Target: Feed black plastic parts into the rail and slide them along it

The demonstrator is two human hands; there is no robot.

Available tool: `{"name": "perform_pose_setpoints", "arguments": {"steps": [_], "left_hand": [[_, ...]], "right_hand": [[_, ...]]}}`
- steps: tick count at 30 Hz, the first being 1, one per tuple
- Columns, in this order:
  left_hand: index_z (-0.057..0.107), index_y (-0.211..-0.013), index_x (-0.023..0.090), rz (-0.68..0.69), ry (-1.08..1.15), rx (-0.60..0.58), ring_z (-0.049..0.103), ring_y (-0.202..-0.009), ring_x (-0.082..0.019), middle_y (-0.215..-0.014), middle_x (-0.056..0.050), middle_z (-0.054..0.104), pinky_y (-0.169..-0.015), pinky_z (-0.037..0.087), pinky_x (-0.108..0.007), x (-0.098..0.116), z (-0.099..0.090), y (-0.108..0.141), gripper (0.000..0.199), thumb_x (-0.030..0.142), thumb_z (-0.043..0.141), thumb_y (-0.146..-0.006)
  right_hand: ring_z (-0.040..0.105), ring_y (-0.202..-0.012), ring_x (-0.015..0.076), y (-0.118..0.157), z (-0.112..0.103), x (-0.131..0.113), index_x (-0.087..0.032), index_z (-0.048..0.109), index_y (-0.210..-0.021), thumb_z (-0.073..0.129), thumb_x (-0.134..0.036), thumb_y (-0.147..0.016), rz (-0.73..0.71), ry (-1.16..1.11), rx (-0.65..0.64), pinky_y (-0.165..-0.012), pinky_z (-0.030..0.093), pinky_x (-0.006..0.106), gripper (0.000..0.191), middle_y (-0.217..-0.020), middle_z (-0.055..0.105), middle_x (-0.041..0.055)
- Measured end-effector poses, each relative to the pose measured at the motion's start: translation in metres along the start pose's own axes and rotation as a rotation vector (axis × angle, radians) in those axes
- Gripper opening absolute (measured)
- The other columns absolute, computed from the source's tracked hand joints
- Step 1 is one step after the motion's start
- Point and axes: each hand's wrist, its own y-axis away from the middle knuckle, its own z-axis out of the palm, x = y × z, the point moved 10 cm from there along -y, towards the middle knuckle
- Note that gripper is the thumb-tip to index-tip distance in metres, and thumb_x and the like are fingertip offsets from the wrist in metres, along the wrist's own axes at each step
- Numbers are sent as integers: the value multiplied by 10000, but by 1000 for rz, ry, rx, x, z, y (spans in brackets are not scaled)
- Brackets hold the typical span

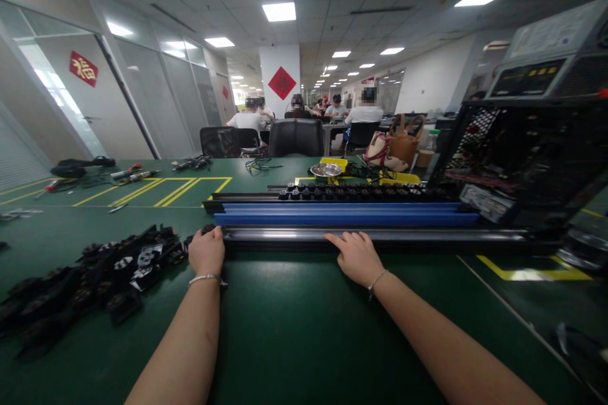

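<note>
A long black rail with a shiny silvery channel [285,235] lies crosswise on the green table in front of me. My left hand [206,250] is closed at the rail's left end, around a small black part [208,228] that is mostly hidden by the fingers. Farther right, my right hand [357,256] rests on the rail's near side and holds it, with the index finger stretched along the channel and the other fingers curled. Just behind lies a blue rail [342,214]. Beyond that, a row of small black round parts [351,192] sits along another black rail.
A pile of black parts [114,272] spreads left of my left hand. An opened computer case [527,145] stands at the right. A metal dish [325,169] and yellow trays [399,178] are behind the rails. Tools [135,173] and cables lie farther back; people sit beyond.
</note>
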Motion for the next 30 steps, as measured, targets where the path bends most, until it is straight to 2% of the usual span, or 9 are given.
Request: {"name": "perform_pose_setpoints", "arguments": {"steps": [4,9,12,15,22,24,26,28,30], "left_hand": [[691,-1006,144,-107,66,68,567,-989,-330,-1122,-183,619,-770,454,-407,-11,-16,0,549,504,308,-849],[611,-1118,101,-134,49,205,460,-1165,-345,-1176,-197,591,-903,405,-465,-21,-41,4,539,471,359,-819],[591,-1149,108,-128,14,236,401,-1223,-361,-1224,-209,553,-939,354,-540,-31,-49,6,536,452,342,-822],[668,-1028,170,-97,-60,236,336,-1270,-371,-1246,-195,536,-958,313,-577,-44,-55,7,454,422,352,-822],[661,-1058,219,-223,-89,231,159,-1347,-441,-1449,-171,315,-984,231,-660,-91,-65,5,429,462,426,-794],[657,-1056,202,-170,-65,276,122,-1357,-450,-1481,-163,262,-996,201,-676,-83,-69,5,413,434,435,-796],[653,-1065,185,-33,-58,362,132,-1365,-425,-1485,-153,259,-1026,191,-655,-57,-75,7,406,397,415,-813],[646,-1079,170,152,-82,388,185,-1365,-378,-1458,-147,325,-1041,239,-605,-18,-72,7,406,351,379,-833],[643,-1088,156,374,-134,278,270,-1343,-331,-1378,-148,451,-1060,271,-536,28,-52,3,416,326,350,-847]], "right_hand": [[489,-959,207,0,0,0,-328,462,-1318,424,-155,-778,2,-3,1,-943,216,380,568,-976,595,53],[487,-970,213,0,-1,0,-324,483,-1297,454,-219,-786,7,-20,26,-955,205,393,523,-979,600,54],[488,-967,215,0,-2,1,-322,493,-1286,454,-232,-784,10,-25,42,-958,205,399,511,-984,601,55],[487,-964,216,-3,0,1,-325,499,-1277,454,-237,-782,18,-28,33,-965,199,408,505,-980,602,55],[488,-960,218,-7,0,1,-333,521,-1250,458,-239,-776,38,-37,62,-979,186,427,488,-977,603,53],[488,-964,216,-6,-1,1,-329,524,-1248,452,-229,-782,41,-32,81,-983,183,424,482,-979,603,55],[487,-967,214,-5,-3,1,-325,525,-1248,443,-217,-789,43,-24,100,-985,182,417,478,-984,603,56],[484,-970,211,-4,-4,1,-314,524,-1251,438,-210,-796,42,-21,114,-987,182,409,474,-985,603,57],[482,-967,207,-4,-4,1,-304,524,-1253,435,-207,-802,39,-30,122,-988,182,400,469,-983,603,56]]}}
